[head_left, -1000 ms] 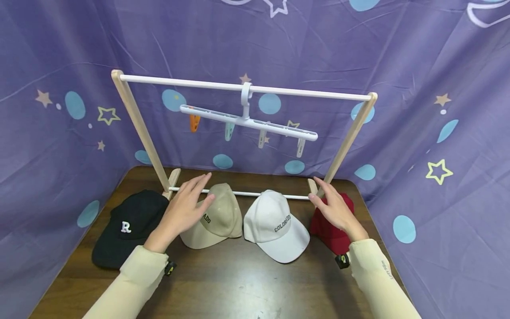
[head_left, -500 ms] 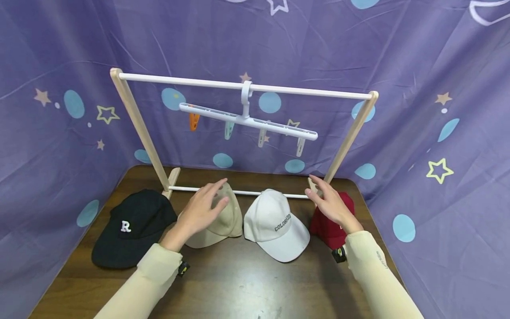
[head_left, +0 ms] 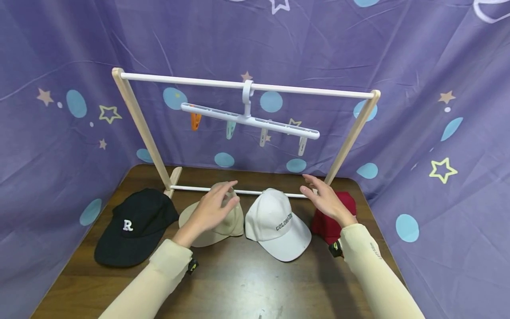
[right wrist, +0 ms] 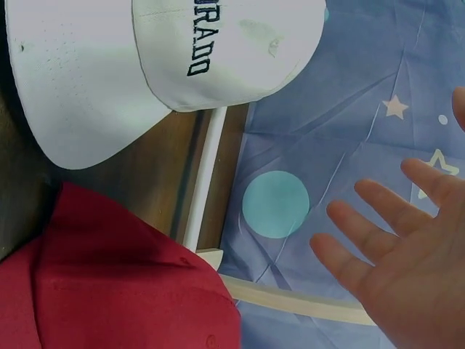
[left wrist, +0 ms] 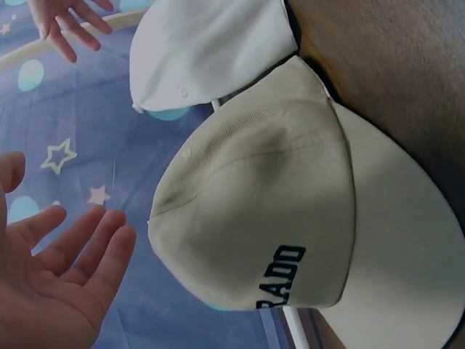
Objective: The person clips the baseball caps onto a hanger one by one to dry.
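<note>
Above the beige cap [head_left: 232,223] my left hand [head_left: 209,210] hovers with relaxed fingers. The left wrist view shows that hand apart from the cap, nothing in its palm. My right hand [head_left: 324,200] is held in the air near the red cap [head_left: 324,226], its fingers loosely spread and empty; it covers part of that cap from the head camera. Between the two hands lies a white cap [head_left: 275,221] marked COLORADO, its brim toward me. A black cap [head_left: 137,221] with a white R sits at the left.
A wooden rack [head_left: 143,126] with a white top bar stands at the back of the brown table [head_left: 239,283]. From the bar hangs a white hanger [head_left: 223,114] bearing several clips, among them an orange clip [head_left: 195,120]. A purple curtain [head_left: 52,146] surrounds the table.
My left hand has moved right, from between the black and beige caps to over the beige one. My right hand has shifted slightly left. The caps and hanger stay put.
</note>
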### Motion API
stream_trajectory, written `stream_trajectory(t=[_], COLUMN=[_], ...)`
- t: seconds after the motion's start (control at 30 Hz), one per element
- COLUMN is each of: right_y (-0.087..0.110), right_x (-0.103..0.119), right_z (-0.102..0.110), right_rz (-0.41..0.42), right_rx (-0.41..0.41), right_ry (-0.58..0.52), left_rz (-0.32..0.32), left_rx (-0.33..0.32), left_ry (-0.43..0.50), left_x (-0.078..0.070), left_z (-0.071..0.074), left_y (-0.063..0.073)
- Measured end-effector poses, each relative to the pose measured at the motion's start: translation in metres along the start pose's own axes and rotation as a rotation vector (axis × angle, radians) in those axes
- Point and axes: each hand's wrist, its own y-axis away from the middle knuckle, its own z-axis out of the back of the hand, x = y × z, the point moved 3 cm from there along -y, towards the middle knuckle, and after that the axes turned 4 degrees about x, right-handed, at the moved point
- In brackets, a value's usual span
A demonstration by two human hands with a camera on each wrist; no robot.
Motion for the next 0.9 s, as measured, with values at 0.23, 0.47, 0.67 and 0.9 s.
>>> stream_trajectory(t=[0.23,0.47,0.67,0.9], right_y=[-0.007,-0.013,-0.019,-0.025], right_x=[-0.001,-0.001,0.0,-0.001], right_z=[-0.007,-0.015,-0.023,-0.029], right_rz=[0.006,0.005,-0.001,-0.003], right_rx=[0.001,0.024,0.038,0.051], right_ry=[0.001,-0.021,-0.028,-0.043], left_rz=[-0.009,-0.036,-0.026,0.039], left_rx=[0.019,0.055,0.064,0.076], left_ry=[0.053,0.032,0.051,0.107], left_x=[-0.001,-0.008,-0.01,-0.014], left_z=[-0.014,-0.031,-0.042,-0.053], left_y=[-0.003,-0.003,-0.007,-0.012])
